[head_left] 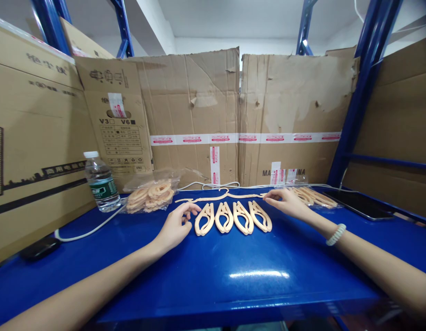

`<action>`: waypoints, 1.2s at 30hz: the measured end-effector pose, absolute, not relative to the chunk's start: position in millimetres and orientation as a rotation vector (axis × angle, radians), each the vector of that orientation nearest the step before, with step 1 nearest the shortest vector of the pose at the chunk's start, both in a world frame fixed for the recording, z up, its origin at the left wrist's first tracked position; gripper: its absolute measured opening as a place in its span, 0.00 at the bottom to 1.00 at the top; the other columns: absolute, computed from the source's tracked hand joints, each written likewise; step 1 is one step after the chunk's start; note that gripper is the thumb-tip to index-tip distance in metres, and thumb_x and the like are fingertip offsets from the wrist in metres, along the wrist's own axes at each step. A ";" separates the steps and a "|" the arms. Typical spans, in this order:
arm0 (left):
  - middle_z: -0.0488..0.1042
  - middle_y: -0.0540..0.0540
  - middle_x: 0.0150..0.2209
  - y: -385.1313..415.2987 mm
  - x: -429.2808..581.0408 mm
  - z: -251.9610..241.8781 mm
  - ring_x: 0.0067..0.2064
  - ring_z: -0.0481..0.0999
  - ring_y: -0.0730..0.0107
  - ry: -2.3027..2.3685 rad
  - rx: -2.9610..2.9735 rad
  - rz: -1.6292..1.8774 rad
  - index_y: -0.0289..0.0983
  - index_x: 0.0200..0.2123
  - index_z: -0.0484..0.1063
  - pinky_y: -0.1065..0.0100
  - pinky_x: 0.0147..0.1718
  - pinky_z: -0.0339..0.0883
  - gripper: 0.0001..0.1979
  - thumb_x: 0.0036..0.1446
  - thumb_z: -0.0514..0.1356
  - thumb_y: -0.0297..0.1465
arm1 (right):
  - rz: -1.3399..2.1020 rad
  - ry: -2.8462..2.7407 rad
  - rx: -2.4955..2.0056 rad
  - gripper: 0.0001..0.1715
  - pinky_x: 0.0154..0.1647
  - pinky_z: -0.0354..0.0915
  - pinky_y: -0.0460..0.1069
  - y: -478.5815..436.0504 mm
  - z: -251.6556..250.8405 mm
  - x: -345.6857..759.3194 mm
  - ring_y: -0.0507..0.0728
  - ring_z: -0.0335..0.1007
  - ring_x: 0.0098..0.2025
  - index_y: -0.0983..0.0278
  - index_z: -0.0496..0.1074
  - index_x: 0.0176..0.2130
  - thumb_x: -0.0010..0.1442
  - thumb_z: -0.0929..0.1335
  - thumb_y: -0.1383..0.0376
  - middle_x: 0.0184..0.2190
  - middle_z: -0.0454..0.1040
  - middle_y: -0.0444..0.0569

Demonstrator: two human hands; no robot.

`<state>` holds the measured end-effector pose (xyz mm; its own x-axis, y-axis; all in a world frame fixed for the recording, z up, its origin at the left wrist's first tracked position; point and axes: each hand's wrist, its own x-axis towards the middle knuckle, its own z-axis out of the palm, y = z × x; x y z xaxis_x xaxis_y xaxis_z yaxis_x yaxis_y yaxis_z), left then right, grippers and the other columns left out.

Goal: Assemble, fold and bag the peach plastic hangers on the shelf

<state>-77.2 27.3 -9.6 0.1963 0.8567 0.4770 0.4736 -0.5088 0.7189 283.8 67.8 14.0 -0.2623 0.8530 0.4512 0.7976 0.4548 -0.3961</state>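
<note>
Several folded beige plastic hangers (pixel 243 218) lie in a row on the blue tabletop (pixel 213 271). Behind them an unfolded hanger (pixel 209 198) stretches sideways, its hook pointing away from me. My left hand (pixel 176 225) is beside the leftmost folded hanger (pixel 198 225), its fingers loosely bent and the thumb apart, with nothing visible in it. At the right end of the unfolded hanger, my right hand (pixel 286 201) has its thumb and fingertips closed on the tip. A pale bracelet (pixel 336 235) circles my right wrist.
A clear bag of beige ring-shaped pieces (pixel 154 195) and a water bottle (pixel 101 184) stand at left. Another bag of hangers (pixel 318 197) and a dark tablet (pixel 359 205) lie at right. Cardboard (pixel 192 110) walls the back; a white cable (pixel 92 234) runs to a black object (pixel 40 248).
</note>
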 end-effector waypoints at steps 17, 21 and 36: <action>0.71 0.47 0.37 27.0 -74.8 -10.5 0.31 0.63 0.71 1.228 2.076 1.233 0.36 0.36 0.71 0.69 0.32 0.62 0.25 0.32 0.47 0.21 | -0.025 -2.199 -1.321 0.22 0.55 0.64 0.58 104.1 -11.5 289.2 0.63 0.68 0.54 0.65 0.69 0.54 0.60 0.62 0.67 0.52 0.72 0.57; 0.71 0.47 0.36 26.6 -73.5 -10.8 0.31 0.63 0.71 1.225 2.081 1.233 0.36 0.35 0.71 0.68 0.32 0.63 0.23 0.33 0.47 0.21 | -0.009 -2.293 -1.338 0.29 0.61 0.58 0.59 114.3 -18.9 291.7 0.64 0.58 0.62 0.67 0.62 0.60 0.62 0.61 0.60 0.60 0.64 0.58; 0.68 0.48 0.34 21.4 -73.1 -6.5 0.30 0.63 0.71 1.275 2.121 1.258 0.37 0.35 0.74 0.71 0.28 0.61 0.24 0.34 0.48 0.19 | -0.233 -2.402 -1.352 0.19 0.48 0.64 0.58 109.4 -15.2 291.7 0.64 0.68 0.47 0.68 0.70 0.52 0.64 0.61 0.65 0.43 0.72 0.60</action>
